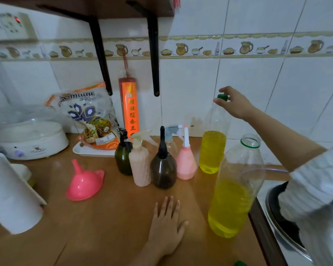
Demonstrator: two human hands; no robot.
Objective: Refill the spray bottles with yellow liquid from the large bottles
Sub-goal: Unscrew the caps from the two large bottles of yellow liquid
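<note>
Two large clear bottles hold yellow liquid. The near one [233, 204] stands uncapped at the right of the wooden counter [108, 223]. The far one [212, 150] stands by the wall, and my right hand [235, 104] pinches its green cap [222, 97]. My left hand [166, 225] rests flat on the counter, fingers straight. Several spray bottles stand in a cluster: dark green [122, 158], pale pink [139, 166], brown with a black nozzle [163, 167], a clear one with a grey trigger [171, 143], and pink [186, 162]. A pink funnel [85, 183] lies on its side to the left.
A food bag [88, 116] sits on a white tray [85, 151] at the back. A white cooker [31, 139] and a paper roll [10, 194] are at the left. A dark pan [277, 214] sits beyond the counter's right edge. A green cap [239, 263] lies at the bottom edge.
</note>
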